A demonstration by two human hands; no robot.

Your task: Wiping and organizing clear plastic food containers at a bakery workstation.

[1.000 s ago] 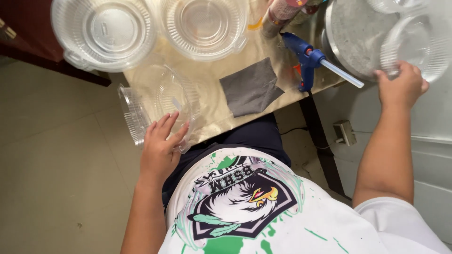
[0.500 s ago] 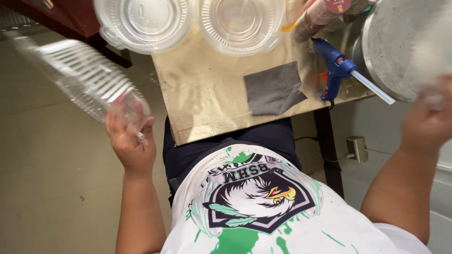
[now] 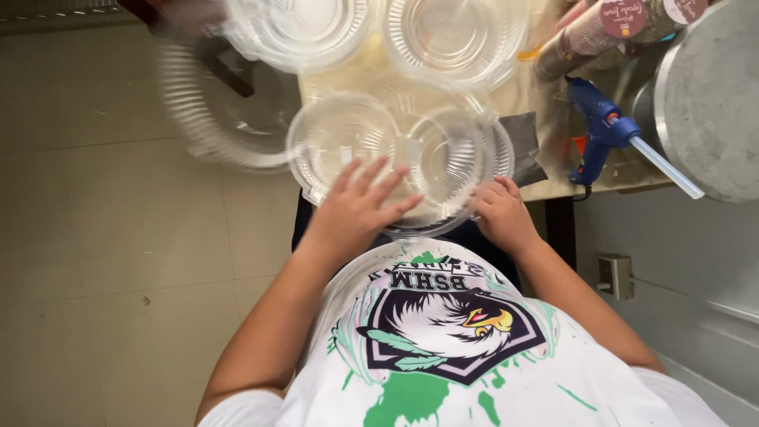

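Clear plastic clamshell, opened flat w/ two round bowl halves side by side, sits at the near edge of the worktop, partly overhanging toward the person. Left half lies under the left hand; its fingers are spread open and flat on the plastic, pressing, not gripping. Right hand is at the right half's near rim, fingers curled closed; can't tell if they pinch the rim or just rest on it.

Step in hand, prob.: steadying the open container on the worktop. Next move calls for a firm hold on one half w/o sliding it off the edge.

Further out: two more clear tubs at the far side, grey cloth, blue glue gun to the right, round metal lid beyond.
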